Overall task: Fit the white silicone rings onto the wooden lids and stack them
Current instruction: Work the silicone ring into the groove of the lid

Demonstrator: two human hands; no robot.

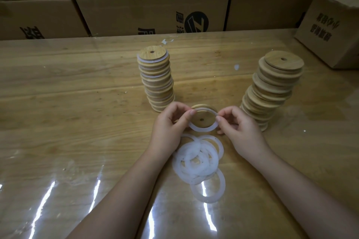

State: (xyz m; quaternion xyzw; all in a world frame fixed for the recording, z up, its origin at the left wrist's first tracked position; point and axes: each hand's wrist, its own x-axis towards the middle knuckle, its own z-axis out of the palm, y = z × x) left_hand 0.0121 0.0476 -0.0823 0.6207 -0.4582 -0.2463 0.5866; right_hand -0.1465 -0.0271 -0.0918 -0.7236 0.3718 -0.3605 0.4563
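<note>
Between the two stacks, near mid-table, both hands work one ring [204,129]. Left hand [171,122] pinches its left edge with thumb and forefinger; right hand [237,124] pinches the right edge the same way. The ring lies over a lid [202,115], hole side up, with the lid's far rim showing past it. Can't tell if the lid rests on the table [77,93] or is held by the fingers behind it.

Left stack [157,83]: upright, white edge visible under the top lid. Right stack [272,87]: plain wood lids, leaning left toward the base, just beside the right hand.

Loose rings [196,159] are piled between the forearms, overlapping, with one lying apart at the near edge of the pile. Boxes [151,11] are stacked behind the table, and one box [330,31] sits on its far right corner.
</note>
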